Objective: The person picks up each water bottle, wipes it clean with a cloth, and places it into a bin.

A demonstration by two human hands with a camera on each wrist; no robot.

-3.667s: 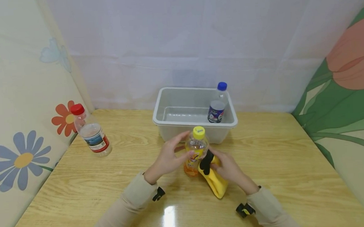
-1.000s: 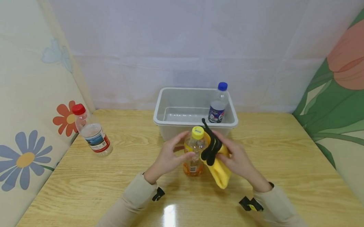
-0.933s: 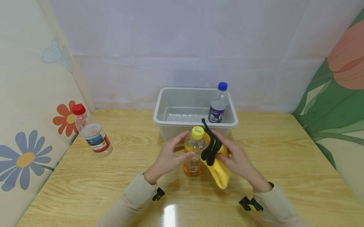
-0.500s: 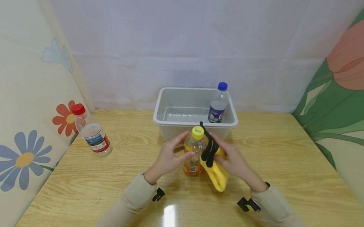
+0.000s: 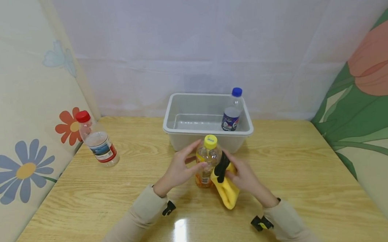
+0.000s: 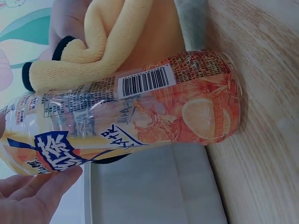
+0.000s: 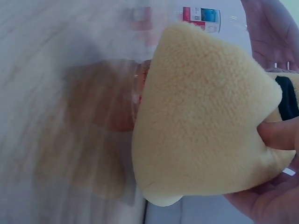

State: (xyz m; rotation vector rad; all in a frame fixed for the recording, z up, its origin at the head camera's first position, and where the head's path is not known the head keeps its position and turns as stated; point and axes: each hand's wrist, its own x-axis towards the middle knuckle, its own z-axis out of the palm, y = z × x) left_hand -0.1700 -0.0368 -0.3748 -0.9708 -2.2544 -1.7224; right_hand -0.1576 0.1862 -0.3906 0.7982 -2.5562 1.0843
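Note:
An upright drink bottle point(image 5: 203, 179) with a yellow cap and orange-printed label stands on the table in front of the grey bin. My left hand point(image 5: 180, 170) holds it by its upper left side, thumb in front and fingers behind. On the bottle's right side, my right hand point(image 5: 246, 176) grips a folded plush yellow cloth point(image 5: 228, 194) with black edging. In the left wrist view the cloth point(image 6: 135, 37) lies along the bottle's side near the barcode. The right wrist view shows the cloth point(image 7: 201, 112) covering most of the bottle, the thumb pressed into its fold.
Behind the hands stands a grey plastic bin point(image 5: 176, 131), with a blue-capped bottle point(image 5: 231, 119) leaning inside at its right end. A red-capped clear bottle point(image 5: 100, 146) is at the table's left. White and flower-printed curtains point(image 5: 25, 170) border the wooden table point(image 5: 299, 174).
The right hand and cloth went up along the bottle's right side, then back down toward the person. Since the earliest frame the bottle has turned, bringing its barcode round. The left hand stays put.

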